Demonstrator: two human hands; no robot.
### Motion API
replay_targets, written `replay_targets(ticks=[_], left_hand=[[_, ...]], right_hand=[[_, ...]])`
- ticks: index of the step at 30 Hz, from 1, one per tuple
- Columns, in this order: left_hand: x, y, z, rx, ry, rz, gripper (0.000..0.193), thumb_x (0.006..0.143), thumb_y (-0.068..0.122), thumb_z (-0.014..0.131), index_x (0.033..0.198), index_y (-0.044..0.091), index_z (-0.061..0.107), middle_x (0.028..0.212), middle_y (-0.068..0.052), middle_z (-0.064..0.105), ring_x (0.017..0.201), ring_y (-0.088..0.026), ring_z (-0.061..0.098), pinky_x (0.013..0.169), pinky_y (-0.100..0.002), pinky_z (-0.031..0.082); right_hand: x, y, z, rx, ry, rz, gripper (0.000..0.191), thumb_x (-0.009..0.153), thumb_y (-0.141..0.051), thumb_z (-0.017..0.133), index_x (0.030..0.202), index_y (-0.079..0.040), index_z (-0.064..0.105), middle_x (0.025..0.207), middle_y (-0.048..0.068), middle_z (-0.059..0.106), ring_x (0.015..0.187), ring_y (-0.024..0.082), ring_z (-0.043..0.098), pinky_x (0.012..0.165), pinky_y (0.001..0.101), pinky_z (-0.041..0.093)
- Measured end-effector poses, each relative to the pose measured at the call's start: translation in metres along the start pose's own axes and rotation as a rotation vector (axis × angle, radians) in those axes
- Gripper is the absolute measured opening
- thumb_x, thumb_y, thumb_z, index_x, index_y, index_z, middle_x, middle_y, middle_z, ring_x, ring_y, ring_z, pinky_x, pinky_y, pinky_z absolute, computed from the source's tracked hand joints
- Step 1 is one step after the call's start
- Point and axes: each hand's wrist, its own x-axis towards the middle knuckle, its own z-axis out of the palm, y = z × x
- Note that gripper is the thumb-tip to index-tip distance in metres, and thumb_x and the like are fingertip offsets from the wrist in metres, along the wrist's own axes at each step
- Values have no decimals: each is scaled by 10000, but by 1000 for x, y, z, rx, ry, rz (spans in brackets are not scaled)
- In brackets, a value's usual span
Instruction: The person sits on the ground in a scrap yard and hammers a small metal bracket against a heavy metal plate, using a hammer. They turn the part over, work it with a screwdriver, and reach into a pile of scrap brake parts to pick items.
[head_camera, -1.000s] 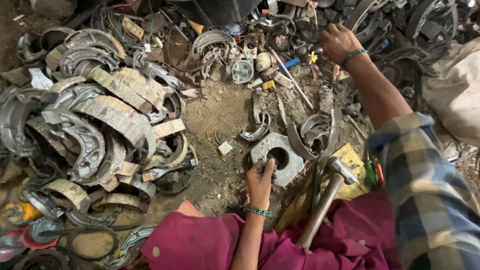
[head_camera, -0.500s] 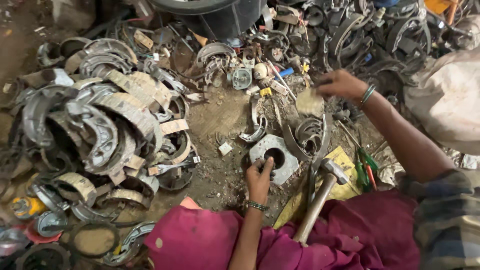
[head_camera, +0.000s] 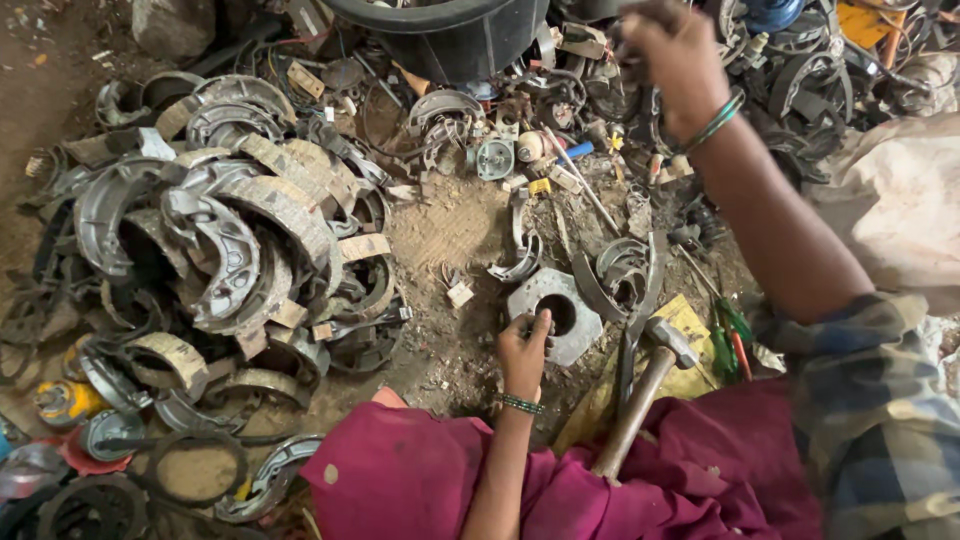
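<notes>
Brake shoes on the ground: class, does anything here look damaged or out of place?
Yes. The brake shoes lie in a tangled heap on bare dirt, several with linings peeling or broken off. The left hand rests on a hexagonal metal block; a hammer leans across the lap.

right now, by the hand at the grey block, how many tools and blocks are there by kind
grey six-sided block with a hole: 1
hammer: 1
green-handled tool: 1
red-handled tool: 1
total: 4
</notes>
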Motion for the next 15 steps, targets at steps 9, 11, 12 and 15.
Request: replay_targets(ticks=[9, 11, 12, 15], left_hand=[[-14, 21, 7, -80, 15, -146, 279, 941, 244, 759, 757, 61, 656, 634, 62, 574, 533, -36, 497, 485, -234, 386], [-15, 21, 7, -72, -5, -127, 294, 959, 244, 754, 756, 54, 659, 634, 62, 562, 546, -27, 471, 491, -231, 366], [-16, 21, 7, -67, -15, -118, 301, 969, 244, 751, 756, 51, 661, 634, 62, 556, 553, -23, 458, 495, -230, 356], [-19, 18, 5, -75, -26, -109, 288, 961, 241, 737, 754, 55, 663, 644, 67, 581, 553, -23, 476, 498, -230, 370]], right_hand=[[-5, 113, 21, -554, 21, 67, 185, 892, -145, 758, 1059, -69, 781, 976, 110, 789, 808, 195, 739, 713, 315, 586], [0, 122, 31, -761, -2, -45, 236, 887, -241, 792, 1049, -70, 793, 935, 145, 782, 793, 258, 748, 744, 370, 580], [3, 124, 36, -757, 15, 1, 303, 871, -310, 795, 1049, -65, 780, 950, 149, 786, 822, 264, 756, 776, 380, 582], [9, 123, 67, -868, 135, 18, 542, 809, -499, 843, 1028, -16, 734, 999, 202, 764, 910, 349, 733, 829, 455, 567]])
